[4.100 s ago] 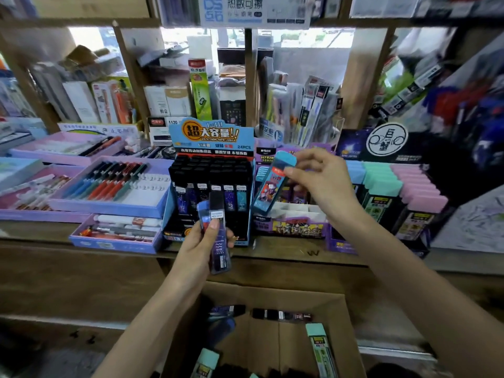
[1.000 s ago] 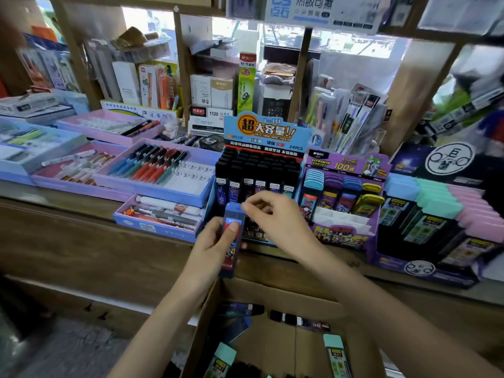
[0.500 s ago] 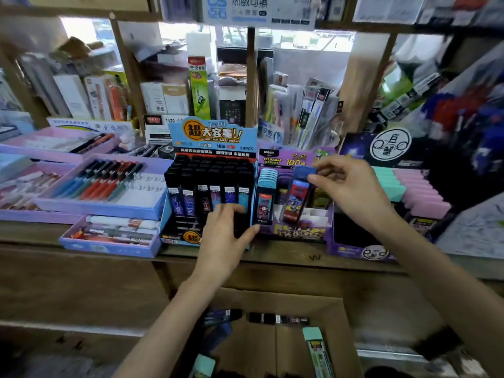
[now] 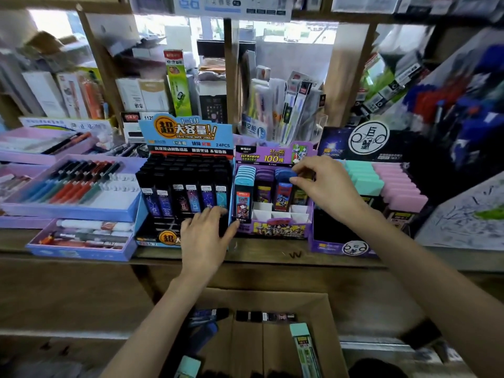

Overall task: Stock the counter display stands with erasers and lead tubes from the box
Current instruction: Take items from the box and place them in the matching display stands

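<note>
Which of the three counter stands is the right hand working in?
The middle purple stand: the right hand pinches a blue-capped tube in its third column. The black stand has only the left hand on it.

You have three display stands in a row on the counter. The lead tube stand sits left, the partitioned stand just beside it on the right, and the eraser stand right of that. Pen trays lie left of the row. The box sits below and before the counter, with loose tubes in it. Your left hand rests on the lead tube stand's front. Your right hand pinches a tube in the partitioned stand.
</note>
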Tool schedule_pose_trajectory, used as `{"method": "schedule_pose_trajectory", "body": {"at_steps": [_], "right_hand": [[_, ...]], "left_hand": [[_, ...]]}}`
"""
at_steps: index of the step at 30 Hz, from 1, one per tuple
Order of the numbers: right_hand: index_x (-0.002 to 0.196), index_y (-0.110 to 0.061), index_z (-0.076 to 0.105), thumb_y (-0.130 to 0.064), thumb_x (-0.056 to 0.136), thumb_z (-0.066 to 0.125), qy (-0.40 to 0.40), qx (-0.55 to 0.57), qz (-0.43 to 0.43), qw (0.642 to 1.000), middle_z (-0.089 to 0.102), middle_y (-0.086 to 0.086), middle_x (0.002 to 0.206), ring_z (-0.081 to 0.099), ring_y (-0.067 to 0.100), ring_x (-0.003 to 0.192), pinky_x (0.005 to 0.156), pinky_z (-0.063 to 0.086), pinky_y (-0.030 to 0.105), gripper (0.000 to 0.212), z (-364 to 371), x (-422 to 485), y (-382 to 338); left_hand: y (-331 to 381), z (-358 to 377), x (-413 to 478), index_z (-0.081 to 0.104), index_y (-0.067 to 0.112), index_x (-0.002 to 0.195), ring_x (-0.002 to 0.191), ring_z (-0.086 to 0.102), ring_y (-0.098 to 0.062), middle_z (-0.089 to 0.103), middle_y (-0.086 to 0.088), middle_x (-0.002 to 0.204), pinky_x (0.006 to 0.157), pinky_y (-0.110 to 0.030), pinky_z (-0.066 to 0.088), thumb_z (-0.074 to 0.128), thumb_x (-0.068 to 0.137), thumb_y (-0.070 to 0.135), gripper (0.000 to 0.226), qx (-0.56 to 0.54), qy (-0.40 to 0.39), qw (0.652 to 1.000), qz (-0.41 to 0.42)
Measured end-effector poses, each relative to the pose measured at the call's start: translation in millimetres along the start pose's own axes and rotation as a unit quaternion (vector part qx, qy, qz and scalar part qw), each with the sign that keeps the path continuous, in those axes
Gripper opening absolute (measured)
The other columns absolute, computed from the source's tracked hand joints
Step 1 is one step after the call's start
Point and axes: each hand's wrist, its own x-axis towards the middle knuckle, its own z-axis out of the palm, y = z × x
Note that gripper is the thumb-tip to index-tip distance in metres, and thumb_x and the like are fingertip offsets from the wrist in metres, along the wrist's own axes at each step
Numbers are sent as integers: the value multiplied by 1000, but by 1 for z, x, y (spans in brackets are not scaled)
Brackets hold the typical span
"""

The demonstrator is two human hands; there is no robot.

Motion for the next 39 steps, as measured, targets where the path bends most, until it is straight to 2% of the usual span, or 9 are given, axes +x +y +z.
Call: {"method": "schedule_pose_trajectory", "body": {"at_steps": [3, 10, 14, 18, 22, 26, 28, 34, 39], "right_hand": [[100, -13, 66, -21, 85, 67, 4, -50, -29, 998, 59, -1, 97, 39, 14, 92, 76, 28, 23, 18, 7, -2, 1], [111, -10, 58, -19, 87, 64, -2, -83, -42, 996, 54, 6, 110, 41, 23, 107, 89, 34, 29, 26, 4, -8, -6], [110, -10, 58, -18, 88, 62, 6, -66, -79, 995, 53, 6, 110, 42, 22, 108, 88, 34, 30, 24, -13, -32, -18], [106, -15, 60, -20, 89, 61, -111, -25, -106, 988, 61, -1, 103, 50, 14, 98, 81, 40, 28, 18, -17, -82, -27], [108, -17, 62, -22, 89, 62, -272, 29, -67, 960, 65, -4, 100, 56, 6, 90, 79, 47, 24, 20, 8, -148, -16], [116, -17, 59, -22, 90, 60, -416, 53, 40, 907, 62, -5, 105, 56, 6, 95, 72, 41, 9, 26, 58, -217, 9], [117, -15, 57, -20, 90, 60, -476, 29, 69, 877, 61, 1, 113, 56, 12, 101, 75, 42, 16, 27, 85, -247, 25], [127, -16, 47, -16, 86, 63, -503, -51, 109, 856, 45, 4, 135, 45, 22, 122, 99, 42, 35, 45, 125, -297, 62], [132, -9, 37, -9, 87, 59, -514, -217, 42, 829, 38, 13, 136, 37, 32, 126, 107, 33, 40, 50, 146, -309, 68]], "left_hand": [[-2, 0, -1, 60, 15, 115, 105, 57, -23, 65, -3, 112, 88, -37, 34, 53, 91, 43, 38, -3, 1, 1000, 10], [2, -19, -10, 56, 14, 122, 116, 46, -23, 57, -5, 119, 94, -35, 32, 57, 90, 39, 40, -21, -11, 999, 37], [6, -44, -38, 61, 8, 110, 99, 56, -27, 60, -8, 106, 81, -39, 42, 65, 87, 22, 28, -66, 19, 989, 128], [-3, -39, -85, 61, 8, 108, 97, 58, -23, 60, -6, 104, 80, -38, 46, 65, 87, 21, 26, -99, -55, 983, 144], [-32, -2, -142, 60, 10, 109, 99, 58, -21, 58, -5, 107, 83, -35, 47, 63, 88, 27, 27, -109, -178, 975, 72], [-64, 42, -192, 53, 17, 120, 111, 51, -13, 51, 1, 120, 90, -23, 41, 59, 89, 39, 38, -112, -342, 933, -23], [-73, 58, -210, 51, 17, 123, 113, 51, -12, 50, 1, 124, 90, -21, 40, 60, 89, 38, 41, -104, -402, 909, -43], [-76, 88, -236, 48, 13, 128, 118, 51, -21, 49, -6, 126, 97, -31, 42, 66, 86, 35, 50, -99, -460, 879, -73], [-70, 109, -236, 40, 13, 135, 123, 43, -22, 44, -10, 133, 101, -31, 39, 70, 82, 36, 64, -103, -494, 858, -95]]}}
